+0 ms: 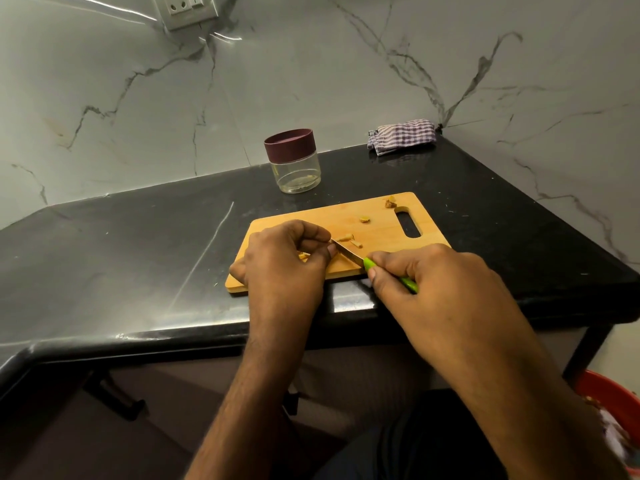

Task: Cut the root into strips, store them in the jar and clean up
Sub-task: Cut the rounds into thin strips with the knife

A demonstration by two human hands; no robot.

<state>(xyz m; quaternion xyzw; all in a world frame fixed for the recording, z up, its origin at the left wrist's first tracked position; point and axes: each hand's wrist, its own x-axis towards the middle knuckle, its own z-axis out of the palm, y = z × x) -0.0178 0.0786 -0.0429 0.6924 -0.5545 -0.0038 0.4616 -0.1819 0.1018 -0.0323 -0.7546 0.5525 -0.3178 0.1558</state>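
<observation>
Root [304, 255] is held down on the near left part of the wooden cutting board [381, 216], almost wholly hidden under the left hand [284, 258]; only a small yellowish edge shows beneath the curled fingers that pinch it. The knife [349, 252] is gripped by its green handle in the right hand [426, 275], with fingers and thumb wrapped round it, and the blade is angled toward the left fingertips, its tip just beside them. The cutting step is judged to be in hand. A few cut pieces [348, 239] lie just beyond the blade, and two further scraps [364, 220] are seen nearer the slot handle of the board; whether these are strips or trimmings cannot be told.

The jar [293, 161] stands on the black worktop [138, 244] behind the board, with its dark lid on; a small bit seems to lie inside it, so storing is judged barely begun. A checked cloth [401, 136] is bunched in the far corner, untouched.

For the next move, a downward stroke close to the pinching fingertips is called for, so these should be kept tucked back from the edge. Afterwards the lid must be taken off before any strips can be put away.
</observation>
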